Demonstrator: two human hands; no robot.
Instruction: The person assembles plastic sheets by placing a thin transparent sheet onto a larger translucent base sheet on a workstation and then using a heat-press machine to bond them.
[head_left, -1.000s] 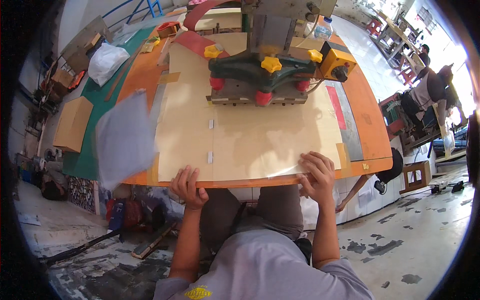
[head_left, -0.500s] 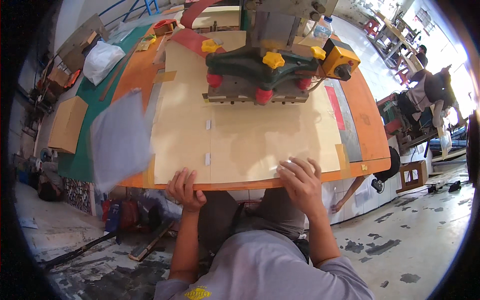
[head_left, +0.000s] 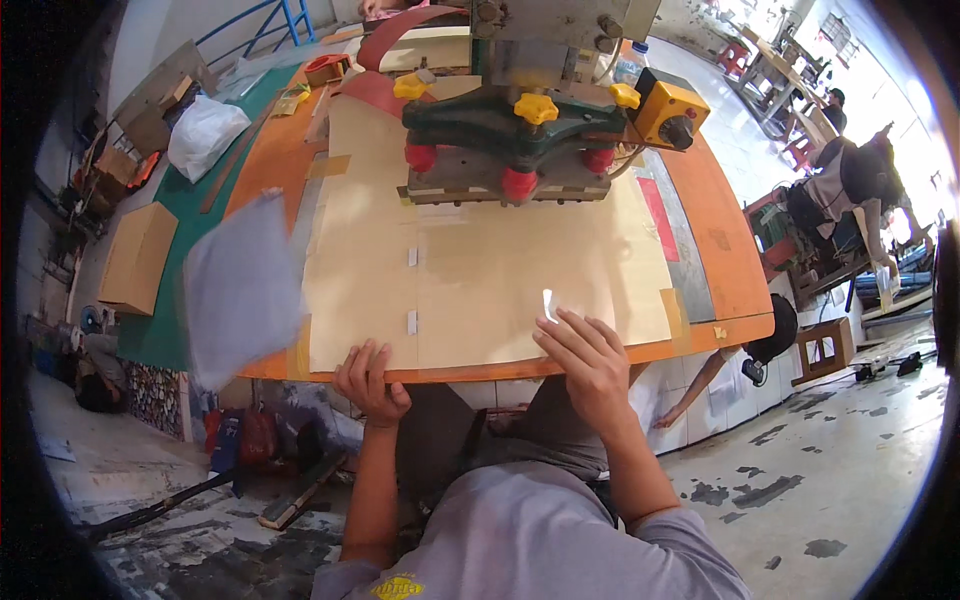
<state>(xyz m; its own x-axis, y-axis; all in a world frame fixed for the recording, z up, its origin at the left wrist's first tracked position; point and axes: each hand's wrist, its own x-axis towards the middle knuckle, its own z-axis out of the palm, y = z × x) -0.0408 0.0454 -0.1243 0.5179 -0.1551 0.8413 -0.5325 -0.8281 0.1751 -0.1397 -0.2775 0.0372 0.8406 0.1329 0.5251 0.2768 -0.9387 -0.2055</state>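
Note:
At the near edge of the orange-topped table, my left hand (head_left: pixel 372 383) rests on a cream sheet (head_left: pixel 480 270), fingers bent over the edge, holding nothing. My right hand (head_left: pixel 592 370) is over the sheet's near right part. A small white strip (head_left: pixel 548 304) sticks up from its fingertips, seemingly pinched; the thumb is hidden beneath. Two small white tabs, one nearer (head_left: pixel 412 322) and one farther (head_left: pixel 412 257), lie along a line on the sheet's left half. Beyond them stands a press head (head_left: pixel 510 140) with yellow knobs and red feet.
A yellow control box (head_left: pixel 672 110) is fixed at the press's right. Left of the sheet hangs a blurred translucent sheet (head_left: pixel 245 290). Farther left are a cardboard box (head_left: pixel 138 258) and a white plastic bag (head_left: pixel 205 135). Another person's arm (head_left: pixel 695 388) reaches in below the table's right side.
My right hand has moved slightly left, and the white strip now shows clearly beyond its fingertips. My left hand stays at the edge. The view has shifted a little.

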